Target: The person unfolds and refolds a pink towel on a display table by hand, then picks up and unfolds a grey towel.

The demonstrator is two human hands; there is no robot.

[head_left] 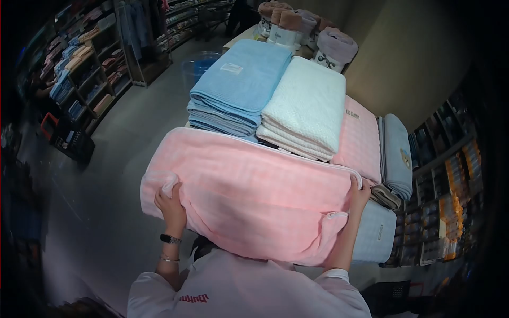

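Presently grasping a soft, faintly checked pink cloth with pale piped edge [254, 185], by a gathered left-end fold in left hand [168, 201] and by the far right corner in right hand [360, 192]. Held crosswise, long axis left to right, before folded blue textile stack [238, 79] and dimpled white textile stack [307, 100]. Noted: small pale label [231, 68] on blue, unreadable.

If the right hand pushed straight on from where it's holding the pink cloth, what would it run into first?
Past the pink cloth it holds, the right hand would probably meet the folded pink blanket just ahead. Height and depth are unclear, so it might skim over the top.
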